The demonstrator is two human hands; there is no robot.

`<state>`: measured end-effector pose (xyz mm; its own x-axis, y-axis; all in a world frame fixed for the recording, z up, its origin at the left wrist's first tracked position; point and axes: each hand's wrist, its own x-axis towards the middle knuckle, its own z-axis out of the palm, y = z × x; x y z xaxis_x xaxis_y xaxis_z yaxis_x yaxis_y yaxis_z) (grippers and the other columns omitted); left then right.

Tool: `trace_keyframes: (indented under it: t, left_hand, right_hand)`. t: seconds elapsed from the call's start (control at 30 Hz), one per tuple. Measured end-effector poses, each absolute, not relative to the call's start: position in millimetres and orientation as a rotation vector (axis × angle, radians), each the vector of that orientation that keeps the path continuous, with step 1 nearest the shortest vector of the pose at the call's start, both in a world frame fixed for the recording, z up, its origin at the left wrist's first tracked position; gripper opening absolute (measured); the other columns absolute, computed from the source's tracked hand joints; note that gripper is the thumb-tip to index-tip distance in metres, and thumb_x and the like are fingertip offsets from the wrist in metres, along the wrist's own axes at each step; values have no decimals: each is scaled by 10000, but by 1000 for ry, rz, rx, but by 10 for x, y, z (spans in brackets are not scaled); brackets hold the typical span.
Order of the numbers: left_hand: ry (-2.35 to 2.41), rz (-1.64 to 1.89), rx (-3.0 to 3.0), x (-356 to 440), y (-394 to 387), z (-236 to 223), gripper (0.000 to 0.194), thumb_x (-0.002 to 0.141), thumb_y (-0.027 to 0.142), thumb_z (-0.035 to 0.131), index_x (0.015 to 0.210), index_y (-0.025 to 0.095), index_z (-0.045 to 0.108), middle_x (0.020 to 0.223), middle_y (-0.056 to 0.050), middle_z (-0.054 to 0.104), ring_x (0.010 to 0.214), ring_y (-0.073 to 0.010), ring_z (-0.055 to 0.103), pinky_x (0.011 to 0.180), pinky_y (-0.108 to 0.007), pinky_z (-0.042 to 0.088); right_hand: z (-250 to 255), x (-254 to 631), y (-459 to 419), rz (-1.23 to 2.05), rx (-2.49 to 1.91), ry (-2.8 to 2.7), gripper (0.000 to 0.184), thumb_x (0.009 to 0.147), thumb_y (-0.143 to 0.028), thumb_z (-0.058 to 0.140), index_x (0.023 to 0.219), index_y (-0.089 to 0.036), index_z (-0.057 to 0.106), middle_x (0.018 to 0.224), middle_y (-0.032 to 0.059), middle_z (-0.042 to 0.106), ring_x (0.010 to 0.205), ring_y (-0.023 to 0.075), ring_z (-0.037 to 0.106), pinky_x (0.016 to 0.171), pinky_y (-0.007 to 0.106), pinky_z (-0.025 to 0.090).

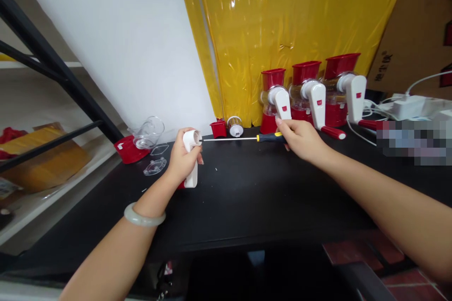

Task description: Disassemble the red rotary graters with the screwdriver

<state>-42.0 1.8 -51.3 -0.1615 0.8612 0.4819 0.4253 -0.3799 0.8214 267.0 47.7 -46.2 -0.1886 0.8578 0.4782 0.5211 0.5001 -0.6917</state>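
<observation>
My left hand (182, 156) is closed around a white crank handle (191, 178) with a red grip, its round hollow end turned to the right. In my right hand (302, 138) is a long screwdriver (271, 138) with a dark blue and yellow handle. The thin shaft lies level, and its tip is at the opening of the crank handle. Whether it touches a screw inside, I cannot tell. Behind the shaft sit a small red hopper (219, 128) and a metal grater drum (235, 127).
To the left stand a red base (130, 149) with a clear housing and a clear round part (155, 166). Several assembled red-and-white rotary graters, one with a white crank (318, 103), line the back right. A white adapter (408, 106) with cables lies beyond them. A black rack bar (67, 75) borders the left.
</observation>
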Motion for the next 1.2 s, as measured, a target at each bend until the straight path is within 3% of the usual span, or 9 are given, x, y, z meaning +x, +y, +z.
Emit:
trace_keyframes:
  t: [0.13,0.3,0.63,1.2]
  left_hand:
    - [1510,1511,1720,-407,12,-525,431,680,144,568,1079,227,427,635,90,537,378,-109,542,414,-246,475]
    - [1478,1474,1658,-397,-2,-510,442,660,147,564,1068,230,416,640,89,529,376,-114,532,394,-256,471]
    - [1391,1421,1588,-371,-22,-467,444,633,140,563,1041,219,408,612,93,520,352,-113,503,365,-257,451]
    - [1321,1324,1355,-311,-77,-414,420,624,137,603,1007,205,442,610,76,532,363,-93,477,352,-223,408]
  right_hand:
    - [-472,2664,487,236,-1079,-1870,353,877,-353,447,562,-195,421,478,-30,379,493,109,385,521,265,288]
    - [-470,2681,499,106,-979,-1885,289,845,-287,459,572,-198,422,481,-39,337,466,98,340,503,262,274]
    - [-457,2724,534,101,-853,-1848,168,817,-297,575,681,-200,550,633,7,609,577,134,543,578,255,402]
    - [-369,2838,522,131,-677,-1922,173,752,-342,689,749,-213,574,735,28,639,667,169,588,644,307,467]
